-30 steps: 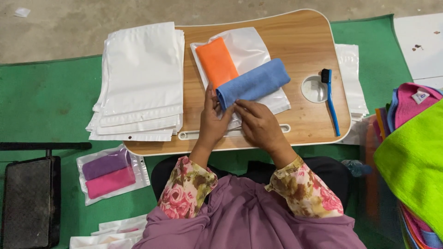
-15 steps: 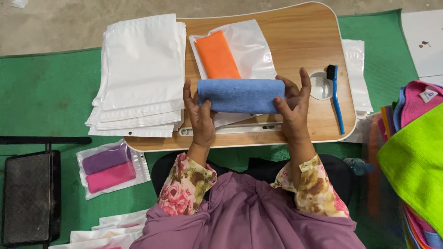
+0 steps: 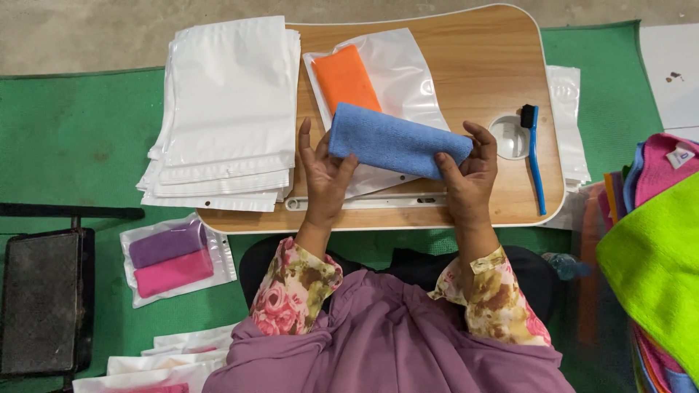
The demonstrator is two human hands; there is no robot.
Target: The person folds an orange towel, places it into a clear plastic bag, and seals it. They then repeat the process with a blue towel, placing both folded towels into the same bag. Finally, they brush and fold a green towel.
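Head view: left hand (image 3: pixel 325 175) and right hand (image 3: pixel 466 178) each grip pinching an end of a folded blue cloth (image 3: pixel 397 142) above the tabletop (image 3: pixel 473 44); keeping it taut would likely hold the fold

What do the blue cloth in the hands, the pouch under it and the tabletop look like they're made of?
Blue cloth: soft microfibre-type fabric, judging by its matte, fuzzy nap. Pouch: thin plastic film, glossy and see-through, since the orange cloth shows inside. Tabletop: wood or wood-look laminate, with smooth printed-looking grain and a pale edge band; which one is unclear.
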